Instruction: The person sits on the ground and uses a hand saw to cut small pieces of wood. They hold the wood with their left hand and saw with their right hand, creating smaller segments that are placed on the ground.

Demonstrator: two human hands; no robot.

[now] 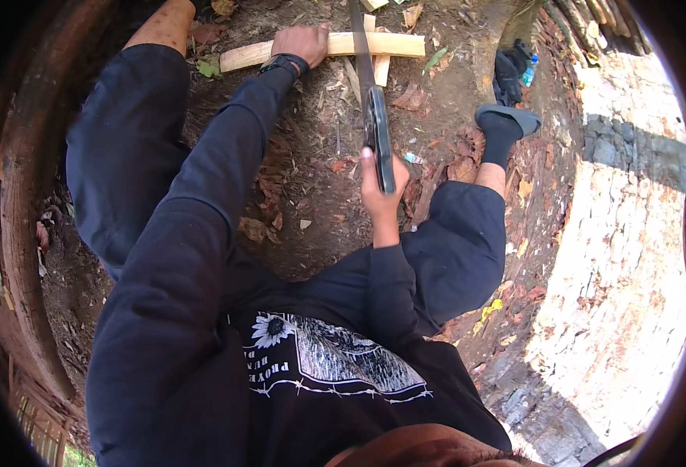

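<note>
One long brown log (20,233) is far on the left. Next comes one green leaf (208,68) on the dirt ground (319,194). One long wood strip (242,57), pale in color, lies crossways near the top, over at least one other wood piece (382,71). The left hand (300,47) is on the strip, with its fingers bent around it and their tips hidden. One dark band (284,64) is on that wrist. Lower down, the black shirt (452,381) shows one white flower, one square picture and some white letters, partly covered. One long dark blade (364,66) crosses above the strip; I can't tell if they touch. The right hand (383,187) holds its dark handle (382,128), fingers closed around it. On the right are one grey sandal (523,119) and one small bottle (529,70) with blue on it, too small to read.
</note>
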